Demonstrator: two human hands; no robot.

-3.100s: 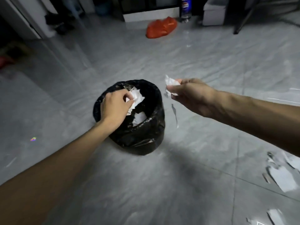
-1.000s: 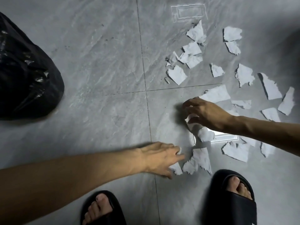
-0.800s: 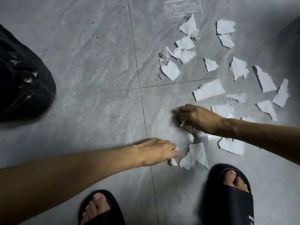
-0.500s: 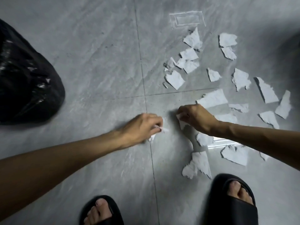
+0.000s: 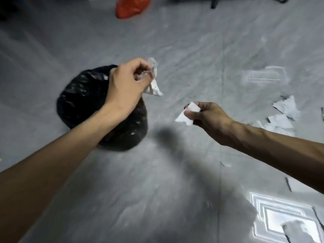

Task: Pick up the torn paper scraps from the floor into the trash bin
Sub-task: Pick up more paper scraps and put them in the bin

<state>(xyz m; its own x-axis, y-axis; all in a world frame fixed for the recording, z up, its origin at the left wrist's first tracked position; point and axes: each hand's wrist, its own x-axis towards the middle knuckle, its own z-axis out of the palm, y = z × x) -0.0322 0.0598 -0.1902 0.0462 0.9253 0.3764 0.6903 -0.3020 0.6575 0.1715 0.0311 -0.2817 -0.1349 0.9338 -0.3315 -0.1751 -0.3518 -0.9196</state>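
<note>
The trash bin [image 5: 84, 102], lined with a black bag, stands on the grey tiled floor at left centre. My left hand [image 5: 128, 85] hovers over its right rim, closed on crumpled white paper scraps [image 5: 153, 83]. My right hand [image 5: 208, 118] is in the air to the right of the bin, pinching a white paper scrap [image 5: 187, 114] between thumb and fingers. Several more torn scraps [image 5: 284, 114] lie on the floor at the right edge. My left arm hides the bin's opening.
An orange plastic bag [image 5: 133, 6] lies on the floor at the top. A dark chair leg [image 5: 213, 3] stands at the top right. A bright window reflection [image 5: 282, 218] shines on the tile at bottom right.
Both hands have lifted off the floor with scraps and moved toward the bin. My view has swung up from the scrap pile and my feet to the bin.
</note>
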